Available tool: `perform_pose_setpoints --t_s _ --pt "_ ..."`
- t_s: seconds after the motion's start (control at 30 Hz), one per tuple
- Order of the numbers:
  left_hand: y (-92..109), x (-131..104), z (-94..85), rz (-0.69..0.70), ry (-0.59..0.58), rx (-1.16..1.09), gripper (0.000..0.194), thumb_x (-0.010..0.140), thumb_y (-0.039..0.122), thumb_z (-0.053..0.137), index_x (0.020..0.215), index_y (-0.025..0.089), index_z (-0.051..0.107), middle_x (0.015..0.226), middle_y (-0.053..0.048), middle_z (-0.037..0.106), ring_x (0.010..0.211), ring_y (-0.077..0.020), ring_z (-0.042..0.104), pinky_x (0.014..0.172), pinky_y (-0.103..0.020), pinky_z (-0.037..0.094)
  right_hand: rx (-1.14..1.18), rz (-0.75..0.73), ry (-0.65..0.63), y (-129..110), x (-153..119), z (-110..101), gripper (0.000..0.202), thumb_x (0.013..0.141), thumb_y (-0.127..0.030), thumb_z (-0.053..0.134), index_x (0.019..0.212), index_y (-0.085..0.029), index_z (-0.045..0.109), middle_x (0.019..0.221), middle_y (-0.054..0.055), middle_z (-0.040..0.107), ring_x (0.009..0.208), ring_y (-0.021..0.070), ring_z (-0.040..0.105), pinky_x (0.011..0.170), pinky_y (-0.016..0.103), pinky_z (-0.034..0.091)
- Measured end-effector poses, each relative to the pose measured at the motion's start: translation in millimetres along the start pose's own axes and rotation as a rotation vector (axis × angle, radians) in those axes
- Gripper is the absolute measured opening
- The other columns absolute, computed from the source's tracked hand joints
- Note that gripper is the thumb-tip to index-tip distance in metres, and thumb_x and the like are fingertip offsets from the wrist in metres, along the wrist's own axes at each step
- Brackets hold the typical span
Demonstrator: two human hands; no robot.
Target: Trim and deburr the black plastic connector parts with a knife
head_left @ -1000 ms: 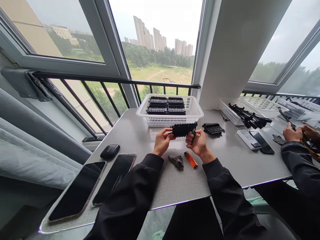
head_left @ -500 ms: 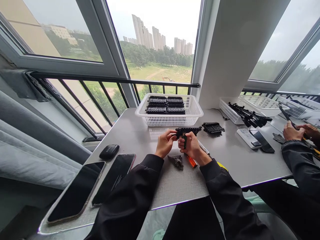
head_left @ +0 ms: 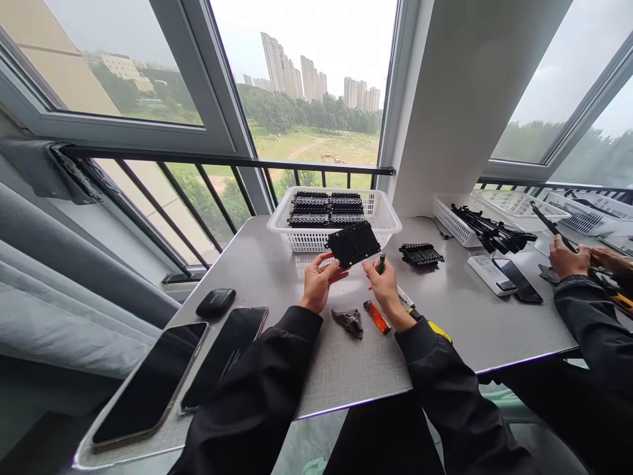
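Between the fingers and thumb of my left hand (head_left: pixel 317 282) is a flat black plastic part (head_left: pixel 355 244), tilted with its smooth broad face toward me and toothed edges at its sides. My right hand (head_left: pixel 384 285) is closed around a small dark-green tool (head_left: pixel 381 264) whose tip sticks up; its kind is not clear. That tip stands close to the part's lower right corner. Below my hands a crumpled grey cloth (head_left: pixel 348 322) and an orange, translucent-looking tool (head_left: pixel 376 316) lie on the table. A similar black part (head_left: pixel 421 254) rests to the right.
A white basket (head_left: pixel 341 241) with several black parts stands against the window side. Phones (head_left: pixel 225 356) and a black case (head_left: pixel 215 302) lie at left. A yellow-and-black tool (head_left: pixel 439 331) lies by my right wrist. At right, another person's hands (head_left: pixel 568 257) hold a long black piece.
The black part has been turned so its flat face shows, and raised slightly. My right hand has drawn away from it to the right, still gripping the green tool.
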State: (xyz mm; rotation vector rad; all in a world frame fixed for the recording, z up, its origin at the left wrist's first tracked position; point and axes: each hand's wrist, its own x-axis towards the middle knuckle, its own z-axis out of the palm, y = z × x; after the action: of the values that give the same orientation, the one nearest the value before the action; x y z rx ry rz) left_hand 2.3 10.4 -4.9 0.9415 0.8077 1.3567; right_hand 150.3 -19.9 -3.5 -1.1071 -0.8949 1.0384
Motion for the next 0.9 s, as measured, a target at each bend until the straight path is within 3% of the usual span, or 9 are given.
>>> perform_pose_setpoints --t_s 0.07,0.2,0.3,0.43,0.53,0.73,0.87,0.9 --pt "0 -2 0.9 -0.028 -0.056 0.027 0.059 0.063 0.036 0.08 0.11 0.018 0.049 0.079 -0.003 0.073 0.072 -0.0228 0.074 0.072 -0.038 0.059 -0.037 -0.134 0.088 2 -1 1 0.037 0.069 -0.042 0.073 0.072 -0.023 0.041 0.066 -0.006 0.041 0.057 0.009 0.042 0.042 0.019 0.039" --pt "-3 -5 2.3 -0.014 -0.15 0.123 0.072 0.06 0.034 0.082 0.117 0.022 0.04 0.078 -0.001 0.072 0.07 -0.0208 0.072 0.067 -0.035 0.058 -0.024 -0.182 0.119 2 -3 3 0.037 0.069 -0.041 0.072 0.073 -0.023 0.04 0.072 -0.005 0.043 0.06 0.0093 0.047 0.047 0.021 0.049" --pt "-4 -6 4.2 0.029 -0.195 0.198 0.067 0.058 0.034 0.084 0.111 0.02 0.046 0.085 -0.002 0.07 0.073 -0.0194 0.069 0.063 -0.03 0.057 -0.025 -0.191 0.134 2 -3 3 0.037 0.068 -0.041 0.071 0.073 -0.023 0.039 0.074 -0.004 0.046 0.062 0.0103 0.049 0.048 0.023 0.051" --pt "-3 -5 5.5 0.045 -0.176 0.263 0.053 0.07 0.05 0.072 0.108 0.017 0.056 0.091 -0.005 0.068 0.078 -0.02 0.068 0.063 -0.031 0.057 -0.068 -0.23 0.188 5 1 0 0.034 0.068 -0.038 0.066 0.074 -0.023 0.037 0.073 -0.004 0.049 0.063 0.0121 0.05 0.052 0.025 0.049" --pt "-3 -3 4.1 0.046 -0.156 0.285 0.052 0.075 0.056 0.064 0.11 0.017 0.059 0.083 -0.003 0.07 0.074 -0.0187 0.067 0.06 -0.028 0.055 -0.116 -0.275 0.235 7 4 -3 0.029 0.069 -0.034 0.063 0.073 -0.023 0.037 0.072 -0.004 0.052 0.067 0.0129 0.052 0.065 0.028 0.048" --pt "-5 -4 3.9 0.064 -0.216 0.341 0.046 0.073 0.047 0.069 0.104 0.015 0.06 0.069 -0.002 0.07 0.063 -0.0172 0.065 0.058 -0.026 0.049 -0.184 -0.32 0.248 5 4 -4 0.022 0.07 -0.029 0.059 0.071 -0.023 0.037 0.077 -0.002 0.054 0.075 0.0149 0.052 0.077 0.03 0.043" --pt "-4 -6 5.8 0.126 -0.146 0.357 0.042 0.07 0.038 0.071 0.104 0.016 0.058 0.075 -0.004 0.071 0.07 -0.0202 0.068 0.067 -0.031 0.053 -0.288 -0.397 0.323 -6 -4 -4 0.023 0.072 -0.034 0.059 0.073 -0.023 0.038 0.08 -0.001 0.046 0.074 0.0151 0.044 0.071 0.029 0.039" --pt "-3 -6 6.1 0.145 -0.126 0.356 0.04 0.07 0.037 0.071 0.102 0.017 0.058 0.077 -0.004 0.071 0.073 -0.0209 0.069 0.069 -0.032 0.054 -0.279 -0.385 0.291 -9 -7 -3 0.024 0.075 -0.037 0.057 0.074 -0.024 0.038 0.078 -0.002 0.043 0.072 0.0147 0.041 0.068 0.028 0.037"
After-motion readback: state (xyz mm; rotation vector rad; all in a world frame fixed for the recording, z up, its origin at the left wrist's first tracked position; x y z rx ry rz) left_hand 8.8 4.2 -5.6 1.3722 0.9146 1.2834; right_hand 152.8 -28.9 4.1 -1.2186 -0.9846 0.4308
